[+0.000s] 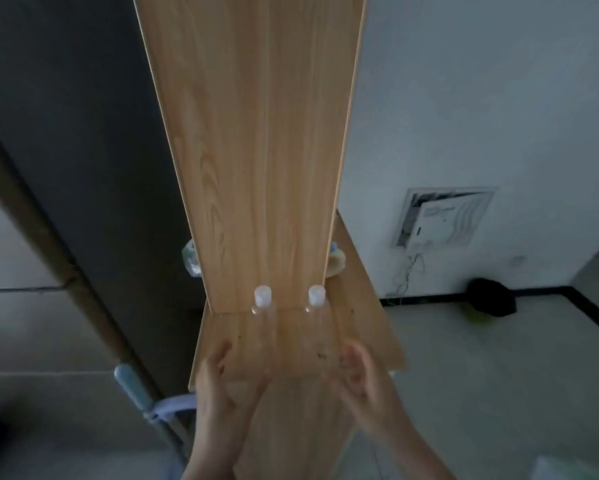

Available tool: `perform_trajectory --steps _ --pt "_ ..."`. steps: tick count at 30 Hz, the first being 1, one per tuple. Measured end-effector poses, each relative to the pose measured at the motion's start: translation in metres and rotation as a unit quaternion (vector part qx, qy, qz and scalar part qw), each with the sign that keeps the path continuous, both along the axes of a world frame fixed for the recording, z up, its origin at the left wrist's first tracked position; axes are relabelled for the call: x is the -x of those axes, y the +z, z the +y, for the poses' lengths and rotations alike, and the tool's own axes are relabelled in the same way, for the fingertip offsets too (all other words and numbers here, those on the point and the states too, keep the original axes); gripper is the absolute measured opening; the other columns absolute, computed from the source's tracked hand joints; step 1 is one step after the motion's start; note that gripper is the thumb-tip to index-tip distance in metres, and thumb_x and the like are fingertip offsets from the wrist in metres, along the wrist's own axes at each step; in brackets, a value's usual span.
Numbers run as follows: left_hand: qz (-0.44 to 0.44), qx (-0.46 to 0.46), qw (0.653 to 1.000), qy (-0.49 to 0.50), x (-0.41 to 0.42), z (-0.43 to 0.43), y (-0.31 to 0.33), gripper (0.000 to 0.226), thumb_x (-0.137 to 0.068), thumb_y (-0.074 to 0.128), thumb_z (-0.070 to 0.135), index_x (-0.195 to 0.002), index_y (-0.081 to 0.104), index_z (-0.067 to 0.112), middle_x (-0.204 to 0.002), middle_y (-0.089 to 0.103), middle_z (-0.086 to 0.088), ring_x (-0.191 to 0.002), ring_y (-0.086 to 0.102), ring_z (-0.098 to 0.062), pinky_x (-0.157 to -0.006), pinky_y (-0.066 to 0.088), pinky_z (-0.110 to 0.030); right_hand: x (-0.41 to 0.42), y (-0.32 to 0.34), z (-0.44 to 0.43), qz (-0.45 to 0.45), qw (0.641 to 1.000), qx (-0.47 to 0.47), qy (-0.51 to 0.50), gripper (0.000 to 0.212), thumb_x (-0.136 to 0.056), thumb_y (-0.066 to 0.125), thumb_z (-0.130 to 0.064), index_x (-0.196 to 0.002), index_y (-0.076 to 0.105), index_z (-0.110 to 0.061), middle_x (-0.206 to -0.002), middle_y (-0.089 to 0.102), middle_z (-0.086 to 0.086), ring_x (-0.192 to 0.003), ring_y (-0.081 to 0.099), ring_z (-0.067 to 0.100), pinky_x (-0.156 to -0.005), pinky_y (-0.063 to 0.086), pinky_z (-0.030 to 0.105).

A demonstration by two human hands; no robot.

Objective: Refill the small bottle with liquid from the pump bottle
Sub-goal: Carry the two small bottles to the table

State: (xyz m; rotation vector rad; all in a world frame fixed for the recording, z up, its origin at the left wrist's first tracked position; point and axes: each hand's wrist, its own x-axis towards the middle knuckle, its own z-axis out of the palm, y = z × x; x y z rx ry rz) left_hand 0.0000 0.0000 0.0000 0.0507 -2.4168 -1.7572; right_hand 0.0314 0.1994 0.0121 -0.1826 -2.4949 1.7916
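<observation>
Two small clear bottles w/ white caps stand upright on the wooden shelf (367, 334), at its far end against the upright board (256, 150). The left bottle (262, 296) and right bottle (316, 295) are apart from each other. Their bodies are so clear they nearly vanish vs. the wood, so I can't tell the liquid level. No pump bottle is plainly in view. A pale thing (191, 261) pokes out behind the board on the left and a cream thing (336, 263) on the right, both too hidden to name.

The left hand (222, 386) and right hand (360, 379) hover over the near part of the shelf. Both are blurred, w/ fingers loose and spread, gripping nothing. Neither touches a bottle.

Handling, as a guess: these are prob. thin plastic, very light if empty, tall and narrow, so easy to tip w/ a stray knuckle. The smooth sides may be a bit slippery. Best hold is thumb & fingers round the mid body, below the shoulder, w/ light pressure since the walls may flex. For uncapping, one hand steadies the body and the other pinches the cap. Approach from the front and mind the neighbour bottle.
</observation>
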Motion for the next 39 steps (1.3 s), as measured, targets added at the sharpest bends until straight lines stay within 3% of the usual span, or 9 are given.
perform_trajectory --steps 2,4,8,12,16,26,31,35,39 --pt "0.009 -0.030 0.999 -0.033 0.021 0.015 0.012 0.080 -0.068 0.077 0.039 -0.133 0.036 0.017 -0.133 0.045 -0.007 -0.120 0.048 -0.029 -0.092 0.046 -0.055 0.028 0.004 0.001 0.022 1.000 -0.019 -0.002 0.087 -0.068 0.065 -0.066 -0.139 0.037 -0.025 -0.136 0.048 -0.012 -0.125 0.049 0.001 -0.104 0.041 0.018" --pt "-0.010 -0.040 0.998 -0.044 0.036 0.024 0.020 0.088 -0.068 0.073 0.051 -0.137 0.031 0.018 -0.135 0.043 -0.007 -0.124 0.044 -0.028 -0.095 0.044 -0.055 0.048 0.010 -0.005 0.017 0.999 -0.034 0.001 0.087 -0.074 0.068 -0.058 -0.144 0.033 -0.021 -0.142 0.044 -0.009 -0.131 0.043 0.005 -0.109 0.038 0.027" --pt "-0.020 -0.051 0.998 -0.041 0.048 0.035 0.019 0.086 -0.071 0.070 0.047 -0.139 0.026 0.019 -0.139 0.039 -0.004 -0.130 0.039 -0.024 -0.102 0.040 -0.051 0.071 0.002 -0.011 0.047 0.998 -0.029 -0.011 0.056 -0.079 0.074 -0.040 -0.123 0.040 -0.041 -0.114 0.048 -0.040 -0.109 0.040 -0.027 -0.088 0.031 -0.005" --pt "-0.037 -0.063 0.997 -0.031 0.062 0.040 0.007 0.065 -0.078 0.068 0.037 -0.131 0.035 0.019 -0.131 0.049 -0.001 -0.121 0.049 -0.020 -0.099 0.044 -0.047 0.082 -0.005 -0.013 0.044 0.999 -0.024 -0.015 0.052 -0.083 0.071 -0.038 -0.128 0.046 -0.029 -0.122 0.056 -0.021 -0.115 0.046 -0.011 -0.098 0.036 0.012" --pt "-0.020 -0.065 0.997 -0.026 0.067 0.046 0.005 0.036 -0.085 0.063 0.031 -0.113 0.041 0.032 -0.111 0.054 0.017 -0.107 0.054 -0.007 -0.094 0.049 -0.040 0.088 -0.005 -0.012 0.070 0.997 -0.016 -0.023 0.038 -0.085 0.070 -0.031 -0.119 0.051 -0.029 -0.105 0.056 -0.029 -0.101 0.050 -0.021 -0.091 0.041 0.010" --pt "0.015 -0.111 0.991 -0.079 0.022 0.029 0.023 0.024 -0.083 0.060 0.032 -0.105 0.052 0.034 -0.097 0.062 -0.007 -0.086 0.062 -0.018 -0.074 0.054 -0.035 0.036 0.015 -0.011 0.074 0.997 0.034 -0.010 0.028 -0.085 0.070 -0.029 -0.102 0.052 -0.043 -0.100 0.061 -0.035 -0.098 0.059 -0.008 -0.088 0.046 0.014" --pt "-0.071 -0.158 0.978 -0.119 -0.046 0.004 0.001 0.031 -0.075 0.061 0.033 -0.106 0.056 0.036 -0.093 0.067 0.005 -0.084 0.064 -0.002 -0.070 0.050 -0.012 -0.039 -0.003 -0.005 0.009 0.997 0.076 -0.018 0.026 -0.083 0.071 -0.030 -0.103 0.057 -0.038 -0.096 0.065 -0.034 -0.092 0.063 -0.013 -0.077 0.046 0.005" --pt "-0.178 -0.133 0.970 -0.098 -0.097 -0.018 -0.040 0.023 -0.079 0.064 0.025 -0.102 0.060 0.022 -0.093 0.069 0.002 -0.080 0.064 0.000 -0.066 0.048 -0.010 -0.102 -0.038 0.002 -0.099 0.988 0.102 -0.057 0.028 -0.074 0.068 -0.037 -0.100 0.061 -0.031 -0.099 0.069 -0.016 -0.087 0.067 -0.005 -0.070 0.050 0.011" --pt "-0.248 -0.144 0.955 -0.075 -0.132 -0.031 -0.072 0.011 -0.085 0.063 0.010 -0.096 0.060 0.012 -0.089 0.065 0.000 -0.083 0.061 -0.007 -0.071 0.048 -0.018 -0.147 -0.067 0.003 -0.194 0.974 0.092 -0.077 0.021 -0.085 0.068 -0.018 -0.104 0.060 -0.023 -0.102 0.067 -0.008 -0.090 0.066 0.001 -0.073 0.047 0.015"
